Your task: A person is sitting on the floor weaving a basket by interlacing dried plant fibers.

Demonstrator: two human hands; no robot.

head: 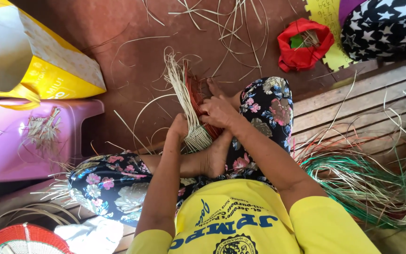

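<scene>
Two hands meet in the middle of my view, just above my crossed legs in flowered pants. My left hand point(178, 128) is curled tight around the bottom edge of a small woven piece point(197, 137), made of pale straw strips. My right hand point(218, 112) rests on top of it, with the fingers bent down and pinching the red strips point(194, 94) that stick out beside the pale ones. The loose pale strips point(177, 77) fan up and away from my hands over the brown floor point(118, 42).

One bare foot point(217, 155) sits right under the weaving. More thin strips lie all over the floor. A yellow paper bag point(48, 70) stands on the left, next to a pink plastic stool point(19, 141). A red cloth bag point(304, 44) sits near the top right. A big bunch of green strips point(363, 183) lies on the wooden boards point(344, 101) to the right. A red and white woven basket point(24, 240) peeks in at the bottom left.
</scene>
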